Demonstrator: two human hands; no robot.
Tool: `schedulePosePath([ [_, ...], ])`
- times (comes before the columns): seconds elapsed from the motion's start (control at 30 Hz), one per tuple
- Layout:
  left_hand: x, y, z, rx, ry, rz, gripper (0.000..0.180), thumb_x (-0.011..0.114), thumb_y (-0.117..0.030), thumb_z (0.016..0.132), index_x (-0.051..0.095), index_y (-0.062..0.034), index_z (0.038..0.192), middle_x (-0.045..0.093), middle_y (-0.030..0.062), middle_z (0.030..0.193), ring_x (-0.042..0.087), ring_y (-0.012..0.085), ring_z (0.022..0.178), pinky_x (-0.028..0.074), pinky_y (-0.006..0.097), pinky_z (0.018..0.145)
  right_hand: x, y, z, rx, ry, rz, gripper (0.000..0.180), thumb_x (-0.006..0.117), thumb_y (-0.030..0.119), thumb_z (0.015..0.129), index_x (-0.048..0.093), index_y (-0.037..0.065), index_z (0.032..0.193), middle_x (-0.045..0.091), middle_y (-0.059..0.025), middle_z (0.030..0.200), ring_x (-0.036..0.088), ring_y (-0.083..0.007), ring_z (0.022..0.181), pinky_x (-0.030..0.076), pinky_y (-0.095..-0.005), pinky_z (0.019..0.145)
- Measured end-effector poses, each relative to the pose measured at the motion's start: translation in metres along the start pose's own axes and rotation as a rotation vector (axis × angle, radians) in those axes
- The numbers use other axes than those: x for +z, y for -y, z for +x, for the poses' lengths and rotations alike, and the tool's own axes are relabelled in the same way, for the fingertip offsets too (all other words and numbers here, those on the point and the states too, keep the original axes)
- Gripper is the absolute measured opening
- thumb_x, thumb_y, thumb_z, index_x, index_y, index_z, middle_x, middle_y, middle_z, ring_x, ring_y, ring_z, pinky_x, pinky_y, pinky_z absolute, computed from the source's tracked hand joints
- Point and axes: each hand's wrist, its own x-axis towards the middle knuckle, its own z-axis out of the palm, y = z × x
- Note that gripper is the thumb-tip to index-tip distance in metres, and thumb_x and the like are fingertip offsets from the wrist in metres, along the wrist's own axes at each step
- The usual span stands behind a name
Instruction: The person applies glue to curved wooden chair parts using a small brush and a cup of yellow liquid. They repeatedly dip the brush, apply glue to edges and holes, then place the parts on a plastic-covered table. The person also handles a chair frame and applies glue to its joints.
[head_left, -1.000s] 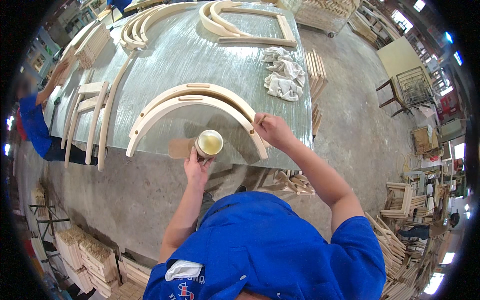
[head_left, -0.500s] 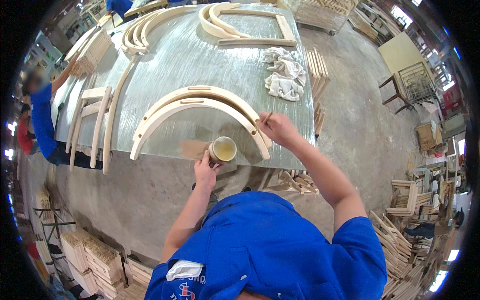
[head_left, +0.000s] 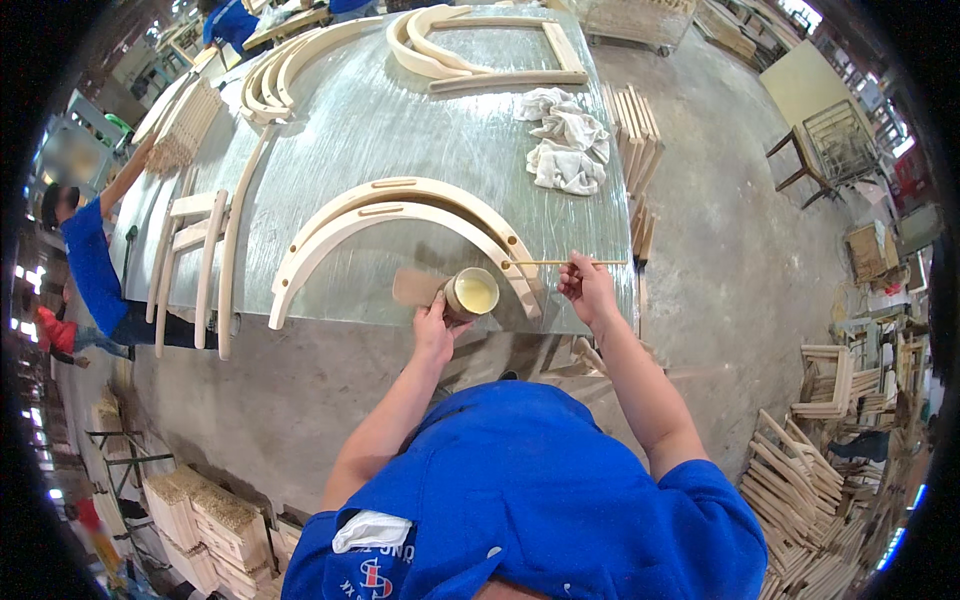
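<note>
Two pale curved wooden rails lie side by side at the table's front edge, a near rail and a far rail, both with slots and round holes. My left hand is closed round a cup of pale yellow liquid, held beside the near rail's inner curve. A flat brown piece shows at the cup's left. My right hand pinches a thin wooden stick held level. The stick's left tip is at a hole near the near rail's right end; whether it goes in cannot be seen.
The metal-topped table carries crumpled white rags, more curved rails and a chair frame part. A co-worker in blue stands at the left. Stacked wooden parts stand against the table's right side.
My right hand has moved right and a little down, and the stick now shows at full length. My left hand has brought the cup to the right.
</note>
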Motion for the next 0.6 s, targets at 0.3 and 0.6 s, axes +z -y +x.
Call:
schedulePosePath([
  [0.3,0.005,0.0,0.005,-0.041,-0.022,-0.004,0.034,0.043,-0.025,0.094,0.041,-0.0073,0.123,0.051,0.0135,0.119,0.055,0.0298,0.104,0.053,0.051,0.076,0.0,-0.007,0.007,0.02,-0.031,-0.033,0.023,0.06,0.027,0.087,0.052,0.006,0.085,0.057,-0.0041,0.068,0.055,-0.0111,0.055,0.049,-0.0267,0.05],
  [0.6,0.005,-0.019,-0.022,0.066,0.001,0.127,0.031,0.044,-0.026,0.094,0.046,-0.0053,0.117,0.057,0.0117,0.107,0.061,0.0251,0.092,0.054,0.049,0.071,0.045,0.006,-0.01,-0.304,0.363,-0.446,0.013,0.063,0.013,0.084,0.055,0.003,0.08,0.061,-0.0073,0.072,0.059,-0.012,0.058,0.048,-0.0248,0.052],
])
